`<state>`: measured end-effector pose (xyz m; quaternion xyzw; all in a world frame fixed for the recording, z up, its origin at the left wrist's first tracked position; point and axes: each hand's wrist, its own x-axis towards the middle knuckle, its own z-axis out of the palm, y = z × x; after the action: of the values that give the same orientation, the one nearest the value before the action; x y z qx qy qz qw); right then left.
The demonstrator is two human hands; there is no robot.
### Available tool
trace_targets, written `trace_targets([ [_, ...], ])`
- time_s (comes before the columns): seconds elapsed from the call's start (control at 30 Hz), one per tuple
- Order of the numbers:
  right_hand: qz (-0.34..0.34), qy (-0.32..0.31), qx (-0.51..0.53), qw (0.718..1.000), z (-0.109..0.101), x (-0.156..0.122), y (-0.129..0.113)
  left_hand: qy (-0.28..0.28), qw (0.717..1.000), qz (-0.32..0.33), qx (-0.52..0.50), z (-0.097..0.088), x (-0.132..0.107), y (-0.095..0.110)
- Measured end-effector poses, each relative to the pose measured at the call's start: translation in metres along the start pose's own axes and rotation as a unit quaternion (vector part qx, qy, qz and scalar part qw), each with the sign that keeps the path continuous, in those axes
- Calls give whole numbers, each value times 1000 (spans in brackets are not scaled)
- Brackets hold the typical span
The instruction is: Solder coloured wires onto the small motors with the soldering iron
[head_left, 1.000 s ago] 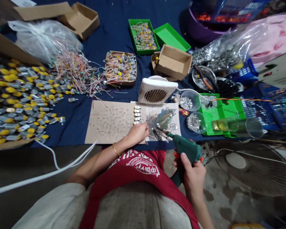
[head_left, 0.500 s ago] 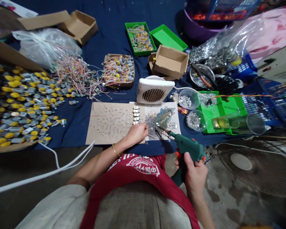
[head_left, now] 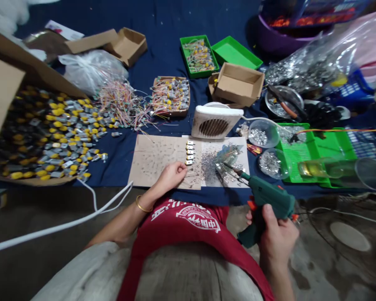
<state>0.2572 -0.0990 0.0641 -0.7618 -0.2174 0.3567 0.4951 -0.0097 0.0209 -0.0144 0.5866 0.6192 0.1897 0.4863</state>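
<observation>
My right hand [head_left: 275, 236] is wrapped round the grip of a green soldering gun [head_left: 267, 200], its metal tip aimed at a pile of shiny metal bits [head_left: 211, 163] on the cardboard sheet [head_left: 153, 156]. Resting on that sheet, my left hand [head_left: 172, 174] has its fingers curled just below a short column of small grey motors [head_left: 190, 152]; what it pinches, if anything, is too small to see. A gold bangle circles my left wrist.
A heap of yellow-capped motors [head_left: 49, 138] spills from a big carton at left. Behind lie tangled wires [head_left: 121, 104], a white fan housing [head_left: 216, 121], cardboard boxes [head_left: 238, 83], green trays [head_left: 198, 56], clear cups [head_left: 259, 133] of metal bits. A white cable [head_left: 65, 225] crosses the floor.
The view has swung left, so everything sits further right in the picture. My left hand has drawn back slightly from the metal bits towards the motors. The right hand still grips the gun.
</observation>
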Motion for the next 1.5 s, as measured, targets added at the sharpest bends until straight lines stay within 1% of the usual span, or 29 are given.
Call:
trace_targets([
  [0.1, -5, -20, 16, 1000, 16, 7, 1, 53, 998, -4, 23, -22, -23, -20],
  [0.17, -23, -23, -1, 999, 25, 11, 4, 112, 991, 25, 67, -32, -42, -29],
  [0.23, -38, -43, -24, 998, 30, 16, 9, 153, 977, 63, 130, -34, -57, -32],
  [0.27, -44, -58, -36, 997, 31, 18, 12, 154, 972, 80, 160, -34, -61, -32],
  [0.3, -52, -74, -48, 995, 32, 20, 15, 138, 969, 92, 182, -32, -63, -32],
  [0.37, -80, -87, -72, 990, 31, 23, 20, 87, 969, 108, 206, -29, -60, -29],
  [0.47, -115, -77, -95, 986, 29, 23, 25, 22, 966, 131, 223, -31, -47, -27],
  [0.6, -104, -71, -97, 987, 28, 20, 27, -46, 949, 186, 250, -38, -34, -31],
  [0.7, -108, -65, -107, 986, 30, 17, 23, -72, 946, 199, 246, -40, -27, -33],
  [0.8, -131, -72, -136, 979, 34, 13, 12, -73, 957, 192, 203, -40, -23, -33],
  [0.9, -177, -88, -188, 962, 40, 8, -2, -55, 973, 182, 129, -41, -18, -29],
  [1.0, -235, -124, -241, 933, 43, 2, -11, -25, 987, 131, 87, -42, -12, -24],
  [1.03, -253, -134, -253, 924, 44, 0, -13, -24, 991, 107, 77, -42, -9, -22],
  [1.07, -268, -144, -263, 916, 45, -2, -14, -32, 994, 84, 60, -42, -6, -21],
  [1.13, -292, -150, -275, 904, 48, -4, -17, -75, 996, 46, 14, -41, 0, -18],
  [1.2, -303, -147, -280, 899, 53, -5, -20, -106, 994, 33, -14, -41, 6, -14],
  [1.23, -303, -147, -280, 899, 57, -5, -22, -105, 994, 37, -12, -40, 10, -12],
  [1.27, -302, -149, -277, 900, 61, -5, -25, -92, 995, 45, -1, -39, 13, -10],
  [1.33, -300, -159, -272, 901, 67, -3, -30, -50, 997, 57, 29, -37, 18, -6],
  [1.4, -296, -177, -273, 898, 71, 1, -35, -23, 997, 54, 45, -34, 23, -4],
  [1.5, -294, -203, -297, 885, 72, 9, -41, -13, 998, 37, 46, -31, 26, -4],
])
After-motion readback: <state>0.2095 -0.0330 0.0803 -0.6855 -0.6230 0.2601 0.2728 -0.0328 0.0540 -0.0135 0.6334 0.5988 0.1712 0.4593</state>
